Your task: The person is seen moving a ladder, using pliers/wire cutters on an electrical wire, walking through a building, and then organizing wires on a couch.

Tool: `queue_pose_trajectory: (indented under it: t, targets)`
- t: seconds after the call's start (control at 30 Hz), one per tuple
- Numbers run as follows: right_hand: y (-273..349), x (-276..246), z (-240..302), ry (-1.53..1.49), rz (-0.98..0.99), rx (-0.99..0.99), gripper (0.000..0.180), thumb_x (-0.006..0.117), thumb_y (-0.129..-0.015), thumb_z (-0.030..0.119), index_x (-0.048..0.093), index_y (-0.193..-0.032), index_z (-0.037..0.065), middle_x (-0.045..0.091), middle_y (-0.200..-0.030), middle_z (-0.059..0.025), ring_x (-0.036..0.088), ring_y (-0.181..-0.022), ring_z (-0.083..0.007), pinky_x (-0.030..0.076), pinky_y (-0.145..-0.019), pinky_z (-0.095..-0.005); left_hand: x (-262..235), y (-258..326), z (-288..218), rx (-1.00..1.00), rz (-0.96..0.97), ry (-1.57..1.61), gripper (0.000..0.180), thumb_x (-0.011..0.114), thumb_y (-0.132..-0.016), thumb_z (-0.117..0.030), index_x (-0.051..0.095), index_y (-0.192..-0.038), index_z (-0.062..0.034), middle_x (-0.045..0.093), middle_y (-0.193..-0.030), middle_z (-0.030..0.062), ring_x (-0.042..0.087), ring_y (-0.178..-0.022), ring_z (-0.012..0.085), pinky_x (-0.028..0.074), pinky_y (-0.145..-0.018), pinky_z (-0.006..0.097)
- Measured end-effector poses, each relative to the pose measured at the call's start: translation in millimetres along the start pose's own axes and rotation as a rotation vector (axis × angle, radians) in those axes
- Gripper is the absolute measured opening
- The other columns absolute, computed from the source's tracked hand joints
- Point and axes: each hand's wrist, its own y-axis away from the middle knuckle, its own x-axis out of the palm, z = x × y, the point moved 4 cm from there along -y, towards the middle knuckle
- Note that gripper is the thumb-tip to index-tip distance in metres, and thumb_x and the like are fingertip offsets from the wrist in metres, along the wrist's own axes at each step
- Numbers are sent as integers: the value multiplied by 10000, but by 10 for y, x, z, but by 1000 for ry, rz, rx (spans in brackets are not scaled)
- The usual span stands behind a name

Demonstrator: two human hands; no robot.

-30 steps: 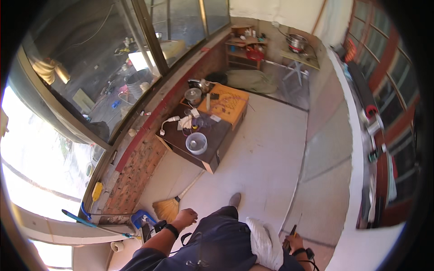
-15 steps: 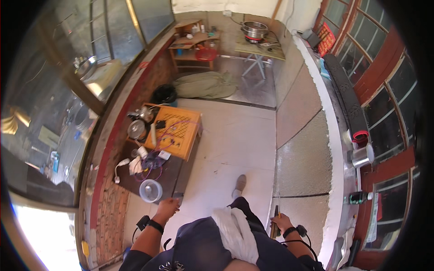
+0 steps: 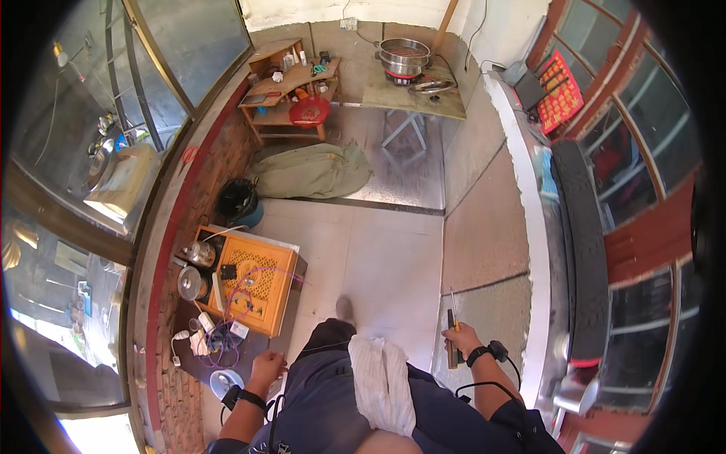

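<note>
Since the earlier frame, the dark low table (image 3: 198,368) has shifted lower in your view, just beside your left hand (image 3: 266,368). The slim dark tool (image 3: 453,356) sits at your right side, its long axis running roughly forward, with a thin yellow-handled tool (image 3: 457,326) alongside. Your right hand (image 3: 466,338) is wrapped around both, forearm angled forward; the left is loosely curled, and whether it pinches anything cannot be told.
</note>
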Motion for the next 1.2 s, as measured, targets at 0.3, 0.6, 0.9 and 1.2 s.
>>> queue_pose_trajectory:
  t: [0.3,0.6,0.9,1.2]
  targets:
    - [-1060,-69,1263,-76,-79,107,229,711,-780,181,557,-835,20,567,-677,-81,576,-539,-196,498,-510,-344,284,-1748,-1681,27,110,45,272,597,-908,-261,595,-927,10,678,-789,123,676,-625,193,518,-516,279]
    - [-2037,-107,2789,-9,-15,114,290,718,-785,236,548,-852,11,566,-676,-83,564,-536,-191,488,-515,-332,192,-2897,-3784,172,61,-24,299,579,-919,-279,591,-962,16,680,-812,111,676,-662,190,514,-533,283]
    - [-3702,28,4300,128,156,98,308,729,-790,265,559,-876,24,572,-672,-81,565,-539,-186,481,-510,-338,218,-3197,-4045,-21,-162,124,279,569,-906,-247,619,-927,27,666,-806,97,663,-647,173,511,-557,281]
    - [-4780,483,6233,233,333,5,264,750,-773,187,542,-859,50,566,-665,-53,580,-542,-176,494,-527,-320,307,-3113,-4548,-161,-346,332,253,579,-900,-230,608,-927,21,659,-795,100,666,-653,178,509,-544,291]
